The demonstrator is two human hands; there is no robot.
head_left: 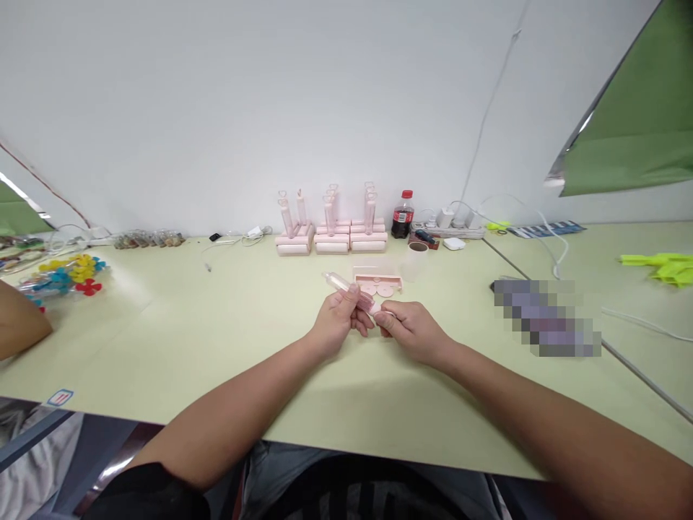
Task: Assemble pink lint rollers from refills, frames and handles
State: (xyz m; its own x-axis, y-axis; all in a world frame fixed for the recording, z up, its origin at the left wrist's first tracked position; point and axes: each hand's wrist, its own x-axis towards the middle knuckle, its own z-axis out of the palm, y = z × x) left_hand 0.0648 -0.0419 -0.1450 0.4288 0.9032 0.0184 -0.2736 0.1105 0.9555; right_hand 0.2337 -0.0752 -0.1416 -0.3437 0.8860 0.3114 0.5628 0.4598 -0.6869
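A clear, pink-tinted handle slants between my two hands above the middle of the table. My left hand is closed around its body, thumb on top. At its lower right end, my right hand pinches a whitish-pink end piece; my fingers partly hide where it meets the handle. Just beyond my hands lies a pink roller housing with a clear cover, and pale pink round discs in front of it. A white paper roll with a brown core stands upright to its right.
Along the wall stand several pink lint rollers with upright clear handles, a cola bottle and a power strip. A pixelated object lies right. Yellow-green plastic parts lie farther right. Another person's arm rests left, near colourful plastic flowers.
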